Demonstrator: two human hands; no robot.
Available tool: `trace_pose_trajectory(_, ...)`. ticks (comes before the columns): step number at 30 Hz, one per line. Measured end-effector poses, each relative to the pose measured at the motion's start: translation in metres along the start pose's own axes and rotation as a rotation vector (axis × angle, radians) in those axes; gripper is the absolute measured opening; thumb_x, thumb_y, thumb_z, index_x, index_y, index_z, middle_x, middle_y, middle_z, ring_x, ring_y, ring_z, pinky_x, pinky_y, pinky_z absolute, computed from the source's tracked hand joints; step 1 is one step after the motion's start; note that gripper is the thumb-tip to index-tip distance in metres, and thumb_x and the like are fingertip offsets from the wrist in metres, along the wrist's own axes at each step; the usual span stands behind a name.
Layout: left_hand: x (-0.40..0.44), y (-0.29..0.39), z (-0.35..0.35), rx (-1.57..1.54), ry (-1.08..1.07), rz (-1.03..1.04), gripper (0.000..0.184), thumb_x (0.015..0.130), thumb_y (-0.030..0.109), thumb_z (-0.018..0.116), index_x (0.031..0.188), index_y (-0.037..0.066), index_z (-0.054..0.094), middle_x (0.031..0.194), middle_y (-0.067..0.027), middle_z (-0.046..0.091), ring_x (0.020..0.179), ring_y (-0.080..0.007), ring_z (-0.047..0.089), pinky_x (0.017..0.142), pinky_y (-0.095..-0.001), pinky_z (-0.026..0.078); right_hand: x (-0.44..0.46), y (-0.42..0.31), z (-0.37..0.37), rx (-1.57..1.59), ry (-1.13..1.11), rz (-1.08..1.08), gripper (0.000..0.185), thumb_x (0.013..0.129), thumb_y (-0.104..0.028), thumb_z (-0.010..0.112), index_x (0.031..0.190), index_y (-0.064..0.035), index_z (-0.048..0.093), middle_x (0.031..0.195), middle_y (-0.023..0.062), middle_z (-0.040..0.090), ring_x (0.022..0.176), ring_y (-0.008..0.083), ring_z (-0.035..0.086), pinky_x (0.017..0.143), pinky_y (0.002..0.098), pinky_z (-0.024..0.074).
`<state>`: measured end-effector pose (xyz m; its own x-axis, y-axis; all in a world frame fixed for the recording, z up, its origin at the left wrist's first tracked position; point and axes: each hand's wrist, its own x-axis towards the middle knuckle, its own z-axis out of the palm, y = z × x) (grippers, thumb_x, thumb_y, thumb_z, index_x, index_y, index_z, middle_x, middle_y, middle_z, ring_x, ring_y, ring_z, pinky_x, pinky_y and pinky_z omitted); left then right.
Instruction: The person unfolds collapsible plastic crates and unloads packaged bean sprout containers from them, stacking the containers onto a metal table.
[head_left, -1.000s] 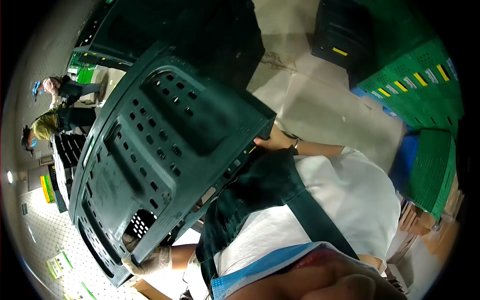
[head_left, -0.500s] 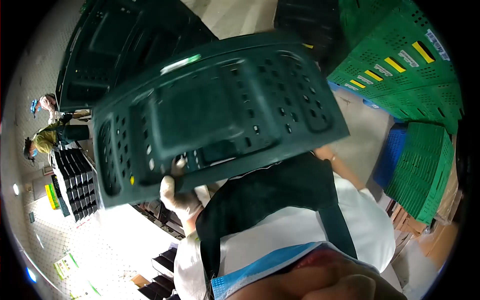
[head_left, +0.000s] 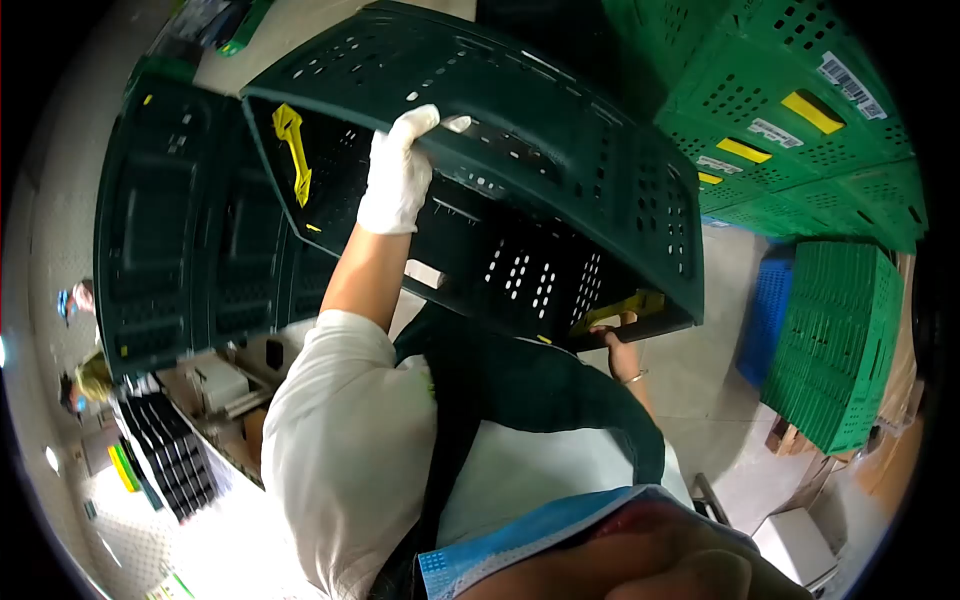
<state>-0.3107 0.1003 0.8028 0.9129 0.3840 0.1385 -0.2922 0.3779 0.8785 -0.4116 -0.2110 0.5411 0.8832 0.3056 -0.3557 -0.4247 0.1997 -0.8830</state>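
Two hands: both closed on one dark green crate (head_left: 590, 165).
Left hand (head_left: 402, 175): gloved, fingers curled over the upper wall's rim.
Right hand (head_left: 622, 352): bare, gripping the end beside a yellow handle (head_left: 632, 306).
Place of crate: before the apron (head_left: 520, 385), tilted, opening toward body.
Long axis: upper left to lower right.

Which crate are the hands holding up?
The dark green crate with yellow pieces inside. The gloved left hand and bare right hand grip it; the bright green crates stand stacked at the right.
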Motion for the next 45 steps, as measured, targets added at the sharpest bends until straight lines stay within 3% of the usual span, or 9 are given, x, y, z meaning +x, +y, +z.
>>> trace_pose_trajectory(14, 0.440, -0.186, -0.067, 0.130, -0.438, -0.605, 0.013, 0.076, 0.013, 0.056, 0.082, 0.002, 0.051, 0.089, -0.0116, 0.054, 0.090, -0.0300, 0.054, 0.082, -0.0407, 0.045, 0.253, -0.021, 0.248, 0.539, 0.678, 0.052, 0.017, 0.067, -0.004, 0.044, 0.080, 0.0029, 0.051, 0.068, 0.0102, 0.055, 0.058, 0.0195, 0.055, 0.054, 0.0278, 0.0458)
trace_pose_trajectory(21, 0.521, -0.132, -0.172, 1.517, -0.523, 0.422, 0.054, 0.071, 0.042, 0.052, 0.108, 0.002, 0.053, 0.101, -0.0221, 0.055, 0.097, -0.0332, 0.053, 0.086, -0.0367, 0.040, 0.355, -0.085, 0.218, 0.006, 0.742, 0.233, 0.026, 0.073, -0.032, 0.051, 0.073, -0.0064, 0.052, 0.062, 0.0007, 0.047, 0.052, 0.0122, 0.040, 0.047, 0.0245, 0.0281)
trace_pose_trajectory(25, 0.640, -0.120, -0.228, 2.022, -0.398, 0.747, 0.070, 0.068, 0.050, 0.057, 0.112, -0.003, 0.048, 0.119, -0.0236, 0.044, 0.114, -0.0298, 0.041, 0.095, -0.0338, 0.032, 0.371, -0.042, 0.195, 0.533, 0.730, 0.123, 0.020, 0.068, -0.026, 0.057, 0.081, -0.0108, 0.052, 0.064, -0.0018, 0.047, 0.057, 0.0113, 0.042, 0.051, 0.0249, 0.0338)
trace_pose_trajectory(27, 0.695, -0.116, -0.200, 1.568, -0.614, -0.572, 0.073, 0.067, 0.056, 0.058, 0.115, 0.001, 0.049, 0.123, -0.0185, 0.043, 0.118, -0.0258, 0.038, 0.098, -0.0306, 0.028, 0.370, -0.017, 0.192, 0.678, 0.803, 0.053, 0.019, 0.071, -0.024, 0.053, 0.084, -0.0102, 0.051, 0.064, -0.0017, 0.047, 0.054, 0.0100, 0.044, 0.048, 0.0216, 0.0373)
trace_pose_trajectory(32, 0.759, -0.193, -0.195, 1.065, -0.791, -0.945, 0.056, 0.063, 0.041, 0.064, 0.106, 0.008, 0.055, 0.110, -0.0132, 0.048, 0.095, -0.0231, 0.045, 0.086, -0.0327, 0.030, 0.387, -0.073, 0.248, 0.700, 0.945, 0.098, 0.024, 0.075, -0.027, 0.046, 0.087, -0.0067, 0.052, 0.070, 0.0019, 0.053, 0.062, 0.0119, 0.050, 0.052, 0.0253, 0.0412)
trace_pose_trajectory(37, 0.704, -0.224, -0.159, 1.316, -1.065, -0.717, 0.047, 0.065, 0.035, 0.060, 0.092, -0.003, 0.055, 0.080, -0.0156, 0.057, 0.074, -0.0247, 0.055, 0.065, -0.0343, 0.044, 0.563, -0.080, 0.302, -0.391, 1.376, 0.790, 0.066, 0.061, -0.045, 0.064, 0.099, 0.0081, 0.054, 0.102, 0.0240, 0.055, 0.097, 0.0327, 0.053, 0.086, 0.0366, 0.0403)
trace_pose_trajectory(39, 0.626, -0.271, -0.162, 1.737, -0.980, -0.180, 0.089, 0.060, 0.051, 0.064, 0.122, -0.006, 0.033, 0.103, -0.0251, 0.050, 0.094, -0.0346, 0.052, 0.081, -0.0356, 0.042, 0.598, -0.080, 0.319, -0.394, 0.972, 0.638, 0.072, 0.059, -0.053, 0.064, 0.098, 0.0068, 0.055, 0.096, 0.0238, 0.057, 0.096, 0.0354, 0.053, 0.084, 0.0358, 0.0411)
trace_pose_trajectory(41, 0.604, -0.298, -0.164, 1.634, -1.221, -0.534, 0.105, 0.060, 0.060, 0.060, 0.129, -0.007, 0.017, 0.118, -0.0308, 0.039, 0.110, -0.0357, 0.042, 0.093, -0.0355, 0.035, 0.611, -0.087, 0.307, -0.543, 0.623, 0.586, 0.071, 0.061, -0.053, 0.063, 0.104, 0.0026, 0.053, 0.108, 0.0236, 0.051, 0.107, 0.0358, 0.045, 0.089, 0.0350, 0.0369)
trace_pose_trajectory(45, 0.645, -0.243, -0.187, 1.296, -2.167, -0.385, 0.093, 0.070, 0.061, 0.050, 0.130, -0.004, 0.020, 0.129, -0.0270, 0.029, 0.113, -0.0360, 0.040, 0.095, -0.0367, 0.033, 0.588, -0.175, 0.223, -1.452, 1.391, -0.186, 0.058, 0.066, -0.039, 0.065, 0.110, -0.0055, 0.048, 0.109, 0.0136, 0.050, 0.103, 0.0300, 0.045, 0.087, 0.0405, 0.0346)
